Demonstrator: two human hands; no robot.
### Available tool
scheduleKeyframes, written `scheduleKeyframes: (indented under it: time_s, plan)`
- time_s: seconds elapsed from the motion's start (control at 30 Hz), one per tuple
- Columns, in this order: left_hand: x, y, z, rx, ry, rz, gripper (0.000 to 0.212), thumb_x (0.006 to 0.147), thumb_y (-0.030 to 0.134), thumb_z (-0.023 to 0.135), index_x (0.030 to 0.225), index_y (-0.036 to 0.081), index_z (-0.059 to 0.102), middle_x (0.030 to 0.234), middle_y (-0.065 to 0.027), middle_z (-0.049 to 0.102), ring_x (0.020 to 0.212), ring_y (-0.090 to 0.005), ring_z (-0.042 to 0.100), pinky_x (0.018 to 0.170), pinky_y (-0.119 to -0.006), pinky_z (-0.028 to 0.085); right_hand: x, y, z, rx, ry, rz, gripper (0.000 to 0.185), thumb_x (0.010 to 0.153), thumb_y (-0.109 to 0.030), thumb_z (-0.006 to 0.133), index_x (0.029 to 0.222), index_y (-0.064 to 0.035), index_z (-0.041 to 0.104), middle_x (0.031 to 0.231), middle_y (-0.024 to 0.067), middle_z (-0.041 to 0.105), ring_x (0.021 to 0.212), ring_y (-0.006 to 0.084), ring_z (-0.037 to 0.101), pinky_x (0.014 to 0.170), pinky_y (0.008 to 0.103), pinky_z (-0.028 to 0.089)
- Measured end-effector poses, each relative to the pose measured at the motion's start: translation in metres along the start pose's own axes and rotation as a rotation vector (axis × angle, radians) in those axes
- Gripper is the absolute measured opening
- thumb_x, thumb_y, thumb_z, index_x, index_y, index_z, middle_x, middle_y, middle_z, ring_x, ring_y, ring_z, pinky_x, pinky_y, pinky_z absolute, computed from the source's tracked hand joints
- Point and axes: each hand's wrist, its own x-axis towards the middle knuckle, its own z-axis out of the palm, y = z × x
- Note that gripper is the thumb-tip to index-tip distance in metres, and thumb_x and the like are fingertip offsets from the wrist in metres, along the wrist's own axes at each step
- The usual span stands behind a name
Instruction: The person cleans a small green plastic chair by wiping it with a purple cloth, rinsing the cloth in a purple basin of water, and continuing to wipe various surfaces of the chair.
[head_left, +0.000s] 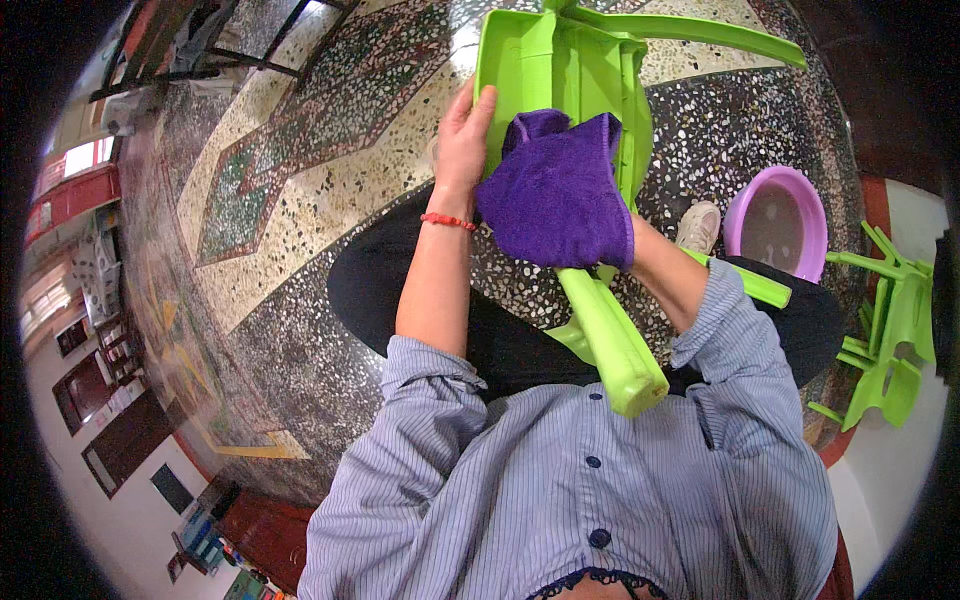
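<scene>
A green plastic chair (525, 64) lies tipped over my lap, the underside of its seat facing me and one leg pointing at my shirt. My left hand (466, 139) grips the seat's left edge, thumb on the near face; a red bracelet circles that wrist. A purple cloth (559, 195) lies against the chair's underside and covers my right hand, whose fingers are hidden beneath it. Only the right wrist and forearm show, coming from the lower right.
At the right, a pink plastic basin (814, 225) of murky water stands on the terrazzo floor (307, 300), near a light shoe (699, 227). Beyond it, more green plastic chairs (892, 330) are by the white wall. Dark metal-framed furniture (262, 64) stands at the upper left.
</scene>
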Motion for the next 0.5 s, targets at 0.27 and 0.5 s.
scheduleKeyframes:
  time_s: [0.27, 0.5]
  plan:
    - [-0.007, -0.005, -0.002, -0.127, -0.005, -0.077, 0.046, 0.088, 0.005, 0.058, 0.132, 0.004, 0.046, 0.116, -0.0091, 0.060, 0.098, -0.0143, 0.059, 0.085, -0.026, 0.048, 0.019, -0.047, -0.033, -0.961, -0.482, -0.085, 0.016, 0.064, -0.024, 0.060, 0.069, -0.0081, 0.061, 0.067, 0.0104, 0.058, 0.066, 0.0259, 0.057, 0.058, 0.0375, 0.043]
    - [-0.002, -0.051, 0.011, -0.123, 0.092, -0.227, 0.043, 0.087, 0.000, 0.053, 0.129, 0.000, 0.047, 0.107, -0.0089, 0.062, 0.087, -0.0133, 0.060, 0.075, -0.026, 0.049, -0.006, -0.015, -0.048, -0.962, -0.196, -0.140, 0.033, 0.063, -0.021, 0.061, 0.088, 0.0010, 0.062, 0.098, 0.0202, 0.056, 0.095, 0.0355, 0.052, 0.079, 0.0438, 0.040]
